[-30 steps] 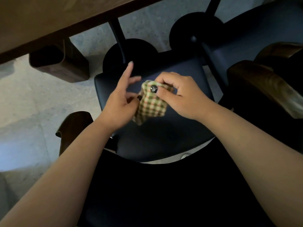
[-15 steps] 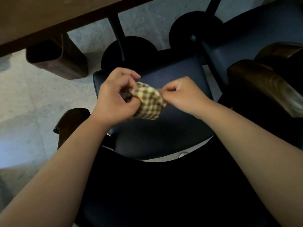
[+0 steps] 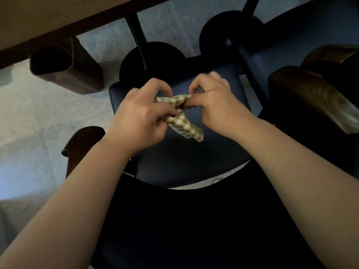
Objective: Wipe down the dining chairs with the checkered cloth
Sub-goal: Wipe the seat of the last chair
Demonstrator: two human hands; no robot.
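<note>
Two curled hands, left hand [image 3: 138,121] and right hand [image 3: 219,107], around checkered cloth [image 3: 181,115].

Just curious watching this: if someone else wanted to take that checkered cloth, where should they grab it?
Probably the loose tail of the checkered cloth, pinched from below right. It hangs free above the chair seat, while the left hand and right hand cover its bunched top.

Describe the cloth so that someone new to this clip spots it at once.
Find the dark blue chair seat below the wooden table edge. Above it, the left hand and right hand pinch the checkered cloth between them. It is the only patterned, green-and-cream item.
</note>
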